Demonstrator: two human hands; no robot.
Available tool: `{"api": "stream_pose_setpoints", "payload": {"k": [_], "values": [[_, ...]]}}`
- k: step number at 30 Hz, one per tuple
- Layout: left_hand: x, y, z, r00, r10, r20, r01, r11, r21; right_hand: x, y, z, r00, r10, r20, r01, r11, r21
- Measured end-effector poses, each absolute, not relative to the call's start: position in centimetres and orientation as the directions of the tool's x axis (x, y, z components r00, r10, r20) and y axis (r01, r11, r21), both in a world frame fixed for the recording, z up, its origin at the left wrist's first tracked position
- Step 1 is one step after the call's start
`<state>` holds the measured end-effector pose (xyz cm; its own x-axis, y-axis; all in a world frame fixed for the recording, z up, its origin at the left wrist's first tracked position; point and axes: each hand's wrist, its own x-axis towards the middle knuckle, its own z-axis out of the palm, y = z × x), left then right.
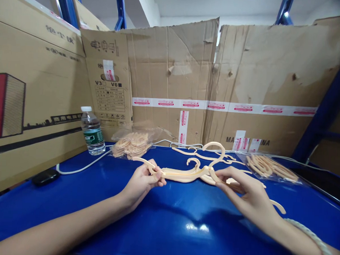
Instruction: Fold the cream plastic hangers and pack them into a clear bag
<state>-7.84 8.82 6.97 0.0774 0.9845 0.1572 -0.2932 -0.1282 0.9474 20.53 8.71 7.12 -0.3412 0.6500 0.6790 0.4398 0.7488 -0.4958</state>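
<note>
My left hand (pixel 143 181) pinches the left arm of a cream plastic hanger (pixel 182 174) held just above the blue table (pixel 166 221). My right hand (pixel 244 191) grips the same hanger near its hook, fingers closed around the right part. More cream hangers (pixel 211 153) lie loose on the table just behind the held one. A beaded bracelet (pixel 314 235) circles my right wrist.
A clear bag of cream hanger parts (pixel 131 144) sits at back left, another bag (pixel 269 167) at back right. A water bottle (pixel 92 131) stands at left by a black device (pixel 45 176) with a white cable (pixel 80 167). Cardboard boxes (pixel 189 79) wall the back and left.
</note>
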Motion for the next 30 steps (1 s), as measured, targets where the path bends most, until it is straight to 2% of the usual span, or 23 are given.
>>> {"api": "stream_pose_setpoints", "payload": {"k": [5,7,9,10,11,13,15,17,22,26,28,30], "values": [[-7.6,8.8,7.1,0.071,0.988,0.135,-0.252,-0.113,0.961,20.7,9.7,7.5,-0.203,0.758,0.620,0.428,0.639,-0.640],[-7.4,8.2,7.0,0.144,0.982,0.121,-0.135,-0.101,0.986,21.0,10.1,7.6,-0.171,0.774,0.610,0.440,0.614,-0.656],[-7.3,7.4,6.9,0.246,0.951,0.186,0.084,-0.212,0.974,21.2,10.4,7.7,-0.168,0.787,0.594,0.451,0.597,-0.664],[-7.2,6.9,6.9,0.310,0.913,0.266,0.207,-0.338,0.918,21.2,10.5,7.6,-0.188,0.795,0.577,0.453,0.592,-0.667],[-7.1,6.4,6.9,0.389,0.845,0.366,0.311,-0.495,0.812,21.2,10.6,7.5,-0.221,0.801,0.556,0.455,0.589,-0.668],[-7.0,5.5,7.0,0.582,0.647,0.493,0.411,-0.757,0.508,21.1,10.6,7.1,-0.309,0.800,0.515,0.461,0.599,-0.654],[-7.0,5.0,7.1,0.725,0.499,0.474,0.419,-0.867,0.271,20.8,10.5,6.5,-0.388,0.780,0.491,0.469,0.626,-0.623],[-7.1,4.9,7.1,0.778,0.473,0.413,0.438,-0.880,0.182,20.5,10.4,5.9,-0.446,0.755,0.480,0.490,0.655,-0.575],[-7.2,5.2,7.1,0.756,0.564,0.332,0.524,-0.826,0.210,20.3,10.8,5.4,-0.524,0.715,0.462,0.617,0.693,-0.374],[-7.3,5.4,7.1,0.719,0.639,0.274,0.592,-0.769,0.242,20.6,11.4,5.4,-0.572,0.667,0.478,0.654,0.722,-0.224],[-7.4,5.5,7.0,0.700,0.670,0.247,0.623,-0.742,0.247,20.7,11.6,5.4,-0.584,0.643,0.496,0.652,0.735,-0.186],[-7.5,5.6,7.0,0.683,0.694,0.226,0.648,-0.719,0.251,20.9,11.8,5.2,-0.570,0.650,0.504,0.652,0.730,-0.204]]}}
